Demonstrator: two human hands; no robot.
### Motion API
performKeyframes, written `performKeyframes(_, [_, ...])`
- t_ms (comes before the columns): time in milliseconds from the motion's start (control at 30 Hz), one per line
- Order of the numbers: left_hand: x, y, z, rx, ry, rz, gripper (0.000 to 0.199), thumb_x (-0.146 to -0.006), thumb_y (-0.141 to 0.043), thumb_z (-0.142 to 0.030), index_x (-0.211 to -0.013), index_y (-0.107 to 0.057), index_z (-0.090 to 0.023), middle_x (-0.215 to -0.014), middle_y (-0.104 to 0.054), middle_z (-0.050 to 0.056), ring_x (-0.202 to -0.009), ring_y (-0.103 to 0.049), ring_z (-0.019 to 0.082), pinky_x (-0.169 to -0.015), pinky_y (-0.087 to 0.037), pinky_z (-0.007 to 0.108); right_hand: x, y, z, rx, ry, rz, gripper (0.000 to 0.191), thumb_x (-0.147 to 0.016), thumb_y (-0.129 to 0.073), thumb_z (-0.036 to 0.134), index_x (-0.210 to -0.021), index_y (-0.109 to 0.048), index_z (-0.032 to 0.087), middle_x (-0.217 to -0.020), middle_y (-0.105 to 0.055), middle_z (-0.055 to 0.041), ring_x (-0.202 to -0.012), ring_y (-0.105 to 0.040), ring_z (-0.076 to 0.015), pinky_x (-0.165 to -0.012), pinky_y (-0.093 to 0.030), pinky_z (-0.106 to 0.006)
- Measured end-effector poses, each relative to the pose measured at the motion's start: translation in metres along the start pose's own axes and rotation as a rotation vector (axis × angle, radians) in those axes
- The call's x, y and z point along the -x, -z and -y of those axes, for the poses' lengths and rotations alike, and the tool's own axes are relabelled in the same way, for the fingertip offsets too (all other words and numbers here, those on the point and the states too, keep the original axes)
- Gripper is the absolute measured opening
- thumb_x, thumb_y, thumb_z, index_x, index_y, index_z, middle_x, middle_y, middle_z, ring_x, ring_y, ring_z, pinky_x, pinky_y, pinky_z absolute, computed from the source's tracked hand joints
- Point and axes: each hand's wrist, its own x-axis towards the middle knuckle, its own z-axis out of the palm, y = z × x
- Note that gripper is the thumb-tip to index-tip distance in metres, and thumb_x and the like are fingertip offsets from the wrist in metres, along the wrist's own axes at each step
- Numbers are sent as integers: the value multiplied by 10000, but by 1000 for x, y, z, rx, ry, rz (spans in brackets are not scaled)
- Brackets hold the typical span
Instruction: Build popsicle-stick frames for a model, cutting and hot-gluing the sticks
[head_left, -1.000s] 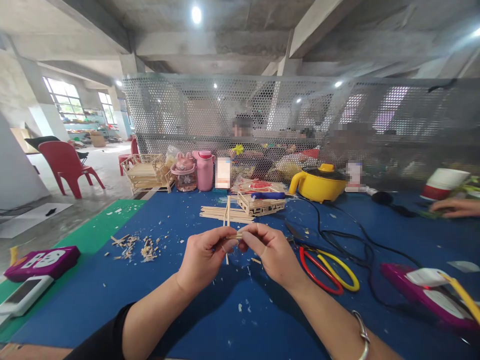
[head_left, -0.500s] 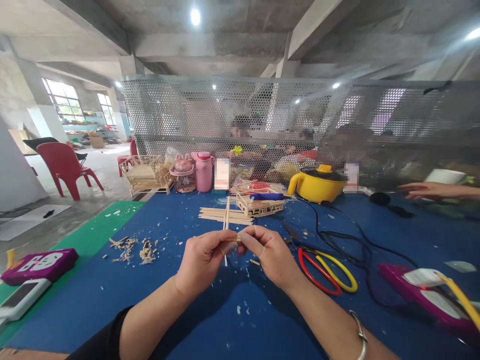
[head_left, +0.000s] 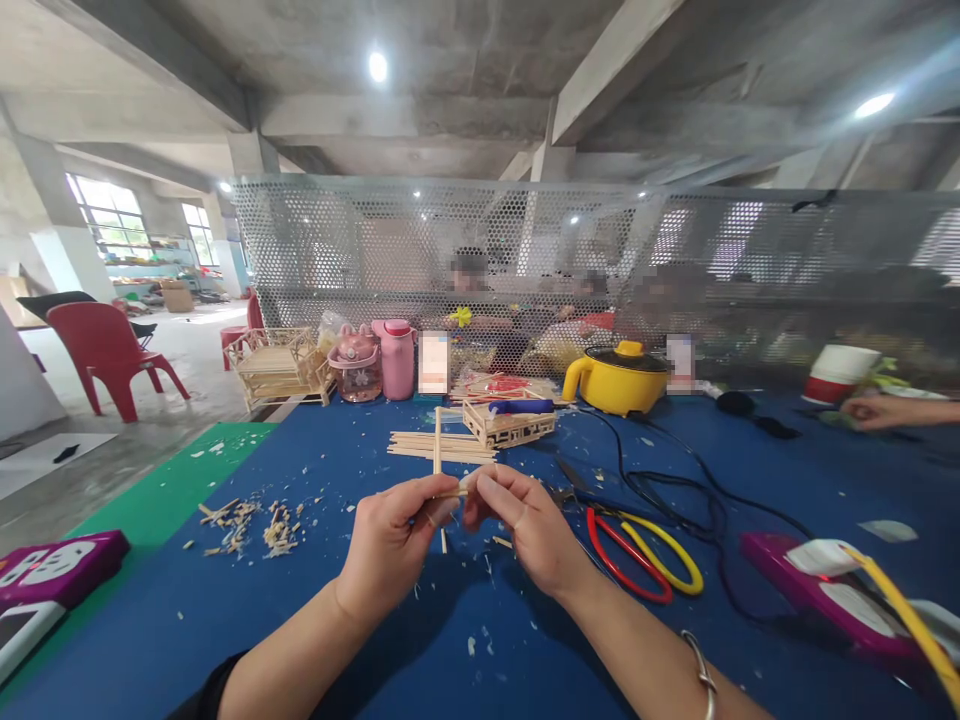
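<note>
Over the blue table (head_left: pixel 300 620), my left hand (head_left: pixel 397 535) pinches thin wooden sticks (head_left: pixel 438 440), one of them standing out upright beyond the fingers. My right hand (head_left: pixel 517 520) meets it at the fingertips, closed on the short end of a small stick piece. Behind the hands lies a row of pale sticks (head_left: pixel 420 448). To its right sits a small wooden frame (head_left: pixel 517 425) with a blue-handled tool (head_left: pixel 521 406) on top. Scissors (head_left: pixel 630 560) with one red and one yellow handle rest right of my right hand.
Wood scraps (head_left: pixel 277 530) lie at left. A yellow pot (head_left: pixel 619 380), pink bottle (head_left: pixel 397 360) and wooden model (head_left: pixel 277 365) stand at the back. Black cables and a purple power strip (head_left: pixel 832 590) are at right. Another person's hand (head_left: pixel 877 410) is near a red-white cup (head_left: pixel 838 375).
The view has shifted slightly, so things sit lower and farther left. My hands still meet at the sticks. The other person's hand at right has lowered, and the cup beside it shows more fully.
</note>
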Motion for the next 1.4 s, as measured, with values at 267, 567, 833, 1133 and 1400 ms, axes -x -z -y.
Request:
performKeyframes(267, [1,0,5,25,69,19,135,-821,-602,-210,-922,-690,-199,-818,-753,21,-593,-696,125,-584,-573,196,3,7,1,537,56,-109,220,-866,-484,355,-903,-616,182,-725,-621,-8,-613,-550,-126,-618,-453,-259])
performKeyframes(567, [0,-1,8,32,30,13,139,-824,-597,-215,-920,-696,-203,-814,-755,26,-648,-703,136,-625,-574,209,45,103,4,1471,-338,-153,374,-777,-537,247,-1132,-585,144,-1104,-636,-173,-1026,-602,-321,-824,-450,-402])
performKeyframes(833, [-2,0,7,42,37,20,139,-822,-590,-194,-910,-697,-195,-795,-756,27,-589,-689,126,-585,-559,204,53,96,16,1466,-433,-76,295,-862,-406,417,-701,-562,224,-778,-664,-71,-745,-626,-253,-581,-392,-316])
performKeyframes(1133, [-3,-1,8,65,35,20,144,-816,-593,-171,-911,-701,-185,-770,-752,25,-595,-687,125,-593,-547,199,60,124,-11,1472,-398,-136,224,-804,-495,312,-964,-597,193,-961,-641,-128,-881,-625,-271,-717,-438,-327])
performKeyframes(1400, [-3,-2,10,70,54,9,140,-816,-599,-181,-904,-707,-174,-764,-749,30,-598,-684,121,-597,-539,187,58,131,1,1320,-556,-100,410,-712,-481,116,-1109,-543,196,-788,-699,-54,-646,-655,-213,-522,-396,-257])
